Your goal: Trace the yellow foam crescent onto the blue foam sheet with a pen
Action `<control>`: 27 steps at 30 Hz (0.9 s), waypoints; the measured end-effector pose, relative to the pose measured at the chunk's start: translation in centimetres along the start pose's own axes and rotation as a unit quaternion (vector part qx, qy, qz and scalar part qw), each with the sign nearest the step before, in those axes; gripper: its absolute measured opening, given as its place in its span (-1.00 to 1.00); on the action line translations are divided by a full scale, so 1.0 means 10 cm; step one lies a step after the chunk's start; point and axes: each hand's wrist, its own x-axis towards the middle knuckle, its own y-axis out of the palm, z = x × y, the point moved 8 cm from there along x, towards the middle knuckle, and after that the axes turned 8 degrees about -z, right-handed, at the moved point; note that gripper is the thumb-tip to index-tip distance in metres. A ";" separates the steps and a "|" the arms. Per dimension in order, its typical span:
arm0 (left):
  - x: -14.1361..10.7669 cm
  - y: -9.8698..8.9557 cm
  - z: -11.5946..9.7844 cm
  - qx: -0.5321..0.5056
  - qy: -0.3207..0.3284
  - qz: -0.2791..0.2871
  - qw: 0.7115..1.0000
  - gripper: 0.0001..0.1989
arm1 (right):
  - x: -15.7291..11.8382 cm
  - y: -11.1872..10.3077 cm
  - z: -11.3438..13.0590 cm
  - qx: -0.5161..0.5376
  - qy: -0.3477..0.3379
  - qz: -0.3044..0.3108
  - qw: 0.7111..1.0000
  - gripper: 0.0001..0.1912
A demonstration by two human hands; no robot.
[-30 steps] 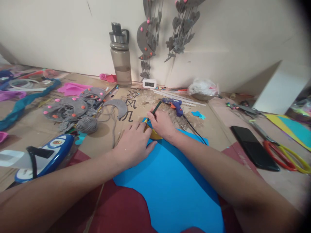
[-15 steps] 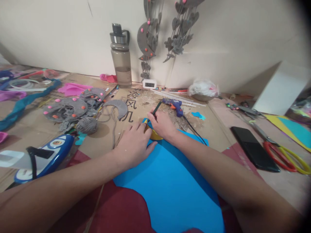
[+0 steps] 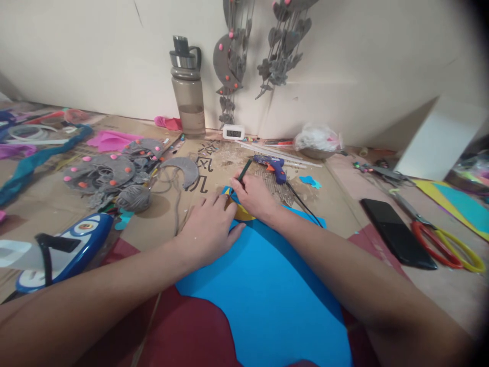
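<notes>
Blue sheet spreads on our side of both grips. Our right grip pinches the pencil, its tip low by the yellow piece; our left grip lies palm down, thumb apart, beside it (whether it touches, we cannot tell). We judge this a marking step; another stroke calls for a still piece and light pressure. The glue gun lies just beyond our right grip.
</notes>
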 end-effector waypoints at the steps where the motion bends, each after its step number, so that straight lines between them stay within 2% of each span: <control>1: 0.00 0.00 0.00 0.002 -0.001 0.002 1.000 -0.61 | 0.00 0.00 0.00 0.001 0.000 0.002 1.000 -0.77; 17: 0.00 0.00 0.00 0.015 0.001 0.008 1.000 -0.62 | 0.03 -0.01 0.04 0.008 -0.015 0.046 0.999 -0.76; 27: 0.00 0.00 0.00 0.012 0.005 0.004 1.000 -0.64 | 0.03 -0.01 0.03 0.022 -0.029 0.049 0.998 -0.76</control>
